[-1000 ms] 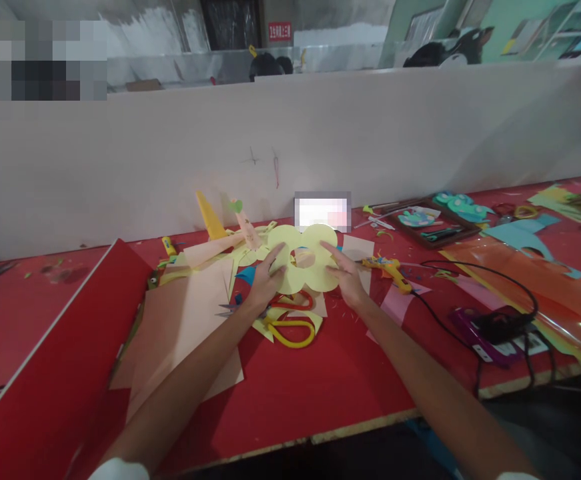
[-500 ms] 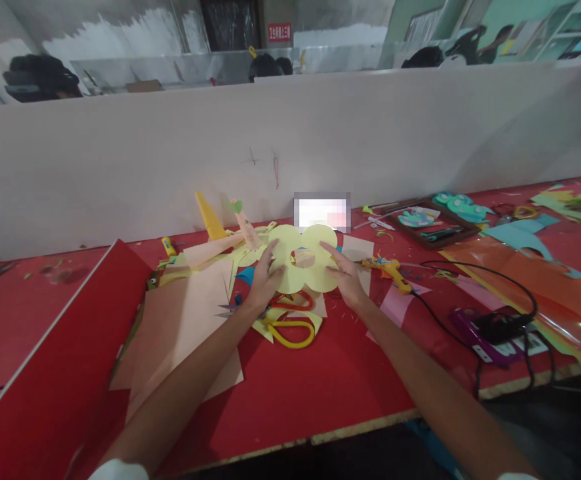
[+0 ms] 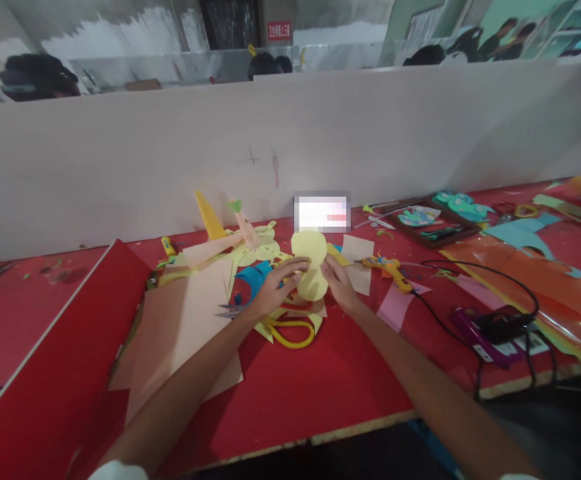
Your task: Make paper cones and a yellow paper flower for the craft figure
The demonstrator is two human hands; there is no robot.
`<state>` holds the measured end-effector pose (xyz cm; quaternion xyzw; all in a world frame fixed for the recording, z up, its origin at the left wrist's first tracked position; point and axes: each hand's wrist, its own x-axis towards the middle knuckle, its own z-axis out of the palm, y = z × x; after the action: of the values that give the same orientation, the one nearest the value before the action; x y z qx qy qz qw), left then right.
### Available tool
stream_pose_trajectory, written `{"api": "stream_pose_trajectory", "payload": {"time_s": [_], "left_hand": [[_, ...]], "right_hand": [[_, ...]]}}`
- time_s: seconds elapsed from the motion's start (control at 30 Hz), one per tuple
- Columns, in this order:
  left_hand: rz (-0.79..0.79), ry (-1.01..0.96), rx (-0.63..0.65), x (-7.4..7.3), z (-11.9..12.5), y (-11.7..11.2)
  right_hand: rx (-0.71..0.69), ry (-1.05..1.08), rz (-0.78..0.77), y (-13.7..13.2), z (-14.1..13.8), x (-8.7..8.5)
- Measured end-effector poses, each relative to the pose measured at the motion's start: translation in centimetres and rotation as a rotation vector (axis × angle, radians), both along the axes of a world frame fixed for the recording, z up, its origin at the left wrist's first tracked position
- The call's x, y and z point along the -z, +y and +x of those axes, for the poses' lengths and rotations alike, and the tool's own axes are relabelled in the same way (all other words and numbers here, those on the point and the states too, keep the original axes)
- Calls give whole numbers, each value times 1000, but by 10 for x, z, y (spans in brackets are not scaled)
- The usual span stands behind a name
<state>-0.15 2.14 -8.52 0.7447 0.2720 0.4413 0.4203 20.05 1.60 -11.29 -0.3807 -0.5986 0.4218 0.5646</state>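
Note:
A pale yellow paper cutout [image 3: 311,265] is folded narrow between my two hands, above the red table [image 3: 295,393]. My left hand [image 3: 274,288] grips its left edge, fingers curled over the paper. On the right edge my right hand [image 3: 337,283] pinches it. Just below my hands lie yellow-handled scissors [image 3: 290,330] on paper scraps. A blue paper scrap [image 3: 253,277] shows to the left of my left hand.
A peach paper sheet [image 3: 190,320] and a red board [image 3: 45,373] lie at the left. A yellow glue gun [image 3: 390,270] with a black cable, a power strip [image 3: 495,337], orange film [image 3: 530,273] and a tray of cutouts [image 3: 430,223] are at the right. A pale partition wall [image 3: 290,147] runs behind.
The flat flower-shaped cutout has been folded in half; both hands moved closer together and closed on its edges. The blue scrap beneath is now uncovered.

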Motion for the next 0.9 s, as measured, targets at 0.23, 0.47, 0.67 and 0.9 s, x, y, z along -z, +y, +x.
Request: {"api": "stream_pose_trajectory", "payload": {"time_s": [0.23, 0.47, 0.67, 0.9], "left_hand": [[34, 29, -148, 11, -2, 7], [-127, -120, -370, 24, -4, 19], [-163, -126, -268, 27, -2, 21], [34, 118, -270, 18, -2, 13]], "right_hand": [[14, 67, -62, 8, -1, 13], [77, 35, -70, 9, 6, 12], [43, 12, -32, 4, 5, 5], [35, -132, 20, -1, 1, 1]]}}
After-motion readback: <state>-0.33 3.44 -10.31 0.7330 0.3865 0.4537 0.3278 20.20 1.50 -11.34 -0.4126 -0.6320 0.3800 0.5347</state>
